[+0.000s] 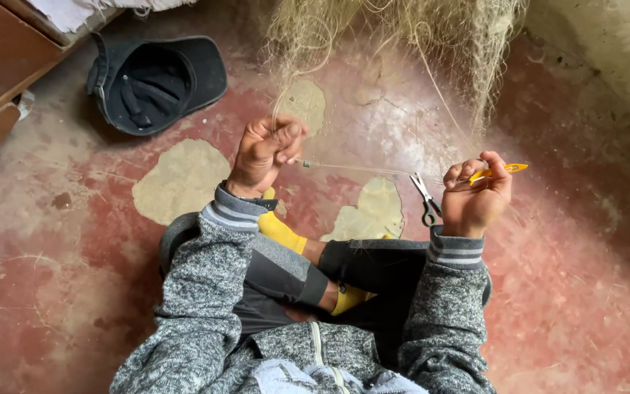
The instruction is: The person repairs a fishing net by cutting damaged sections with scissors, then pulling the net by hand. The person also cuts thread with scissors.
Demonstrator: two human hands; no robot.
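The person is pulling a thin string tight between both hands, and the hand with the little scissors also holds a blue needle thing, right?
Not quite. In the head view the right hand holds the scissors and a yellow netting needle, not a blue one. The string does run taut to the left hand.

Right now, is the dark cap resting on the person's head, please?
No, the dark cap lies upturned on the floor, beyond the left hand.

1. The left hand (pixel 262 155) is curling into a loose fist, thumb pressing against the bent fingers (pixel 284 135), knuckles facing up.
2. The right hand (pixel 477 195) is closing too, its fingers folding toward the palm, back of the wrist facing the camera.
3. Both forearms are reaching forward, raised above the crossed legs, elbows bending, hands well apart at about the same height.
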